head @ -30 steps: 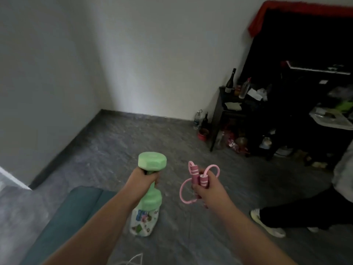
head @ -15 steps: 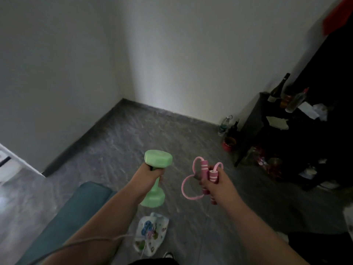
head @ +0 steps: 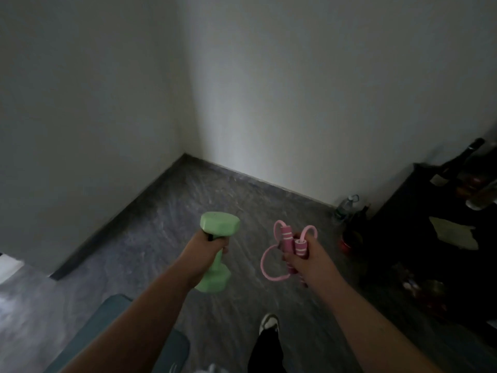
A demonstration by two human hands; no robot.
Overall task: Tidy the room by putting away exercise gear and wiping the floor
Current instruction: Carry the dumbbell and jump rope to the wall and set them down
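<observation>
Left hand [head: 205,250] grips a mint-green, rigid, probably heavy dumbbell [head: 216,251] by its narrow middle at lower centre, while right hand [head: 306,258] clasps the foam handles of a limp pink skipping rope [head: 289,247] just right.

Both bare forearms reach forward, held apart at about the same height. The left hand [head: 205,247] is wrapped around the grip of a mint-green hexagonal dumbbell [head: 218,254], which stands nearly upright. The right hand [head: 306,258] clutches the two pink foam-handled jump rope [head: 291,249] handles together.
</observation>
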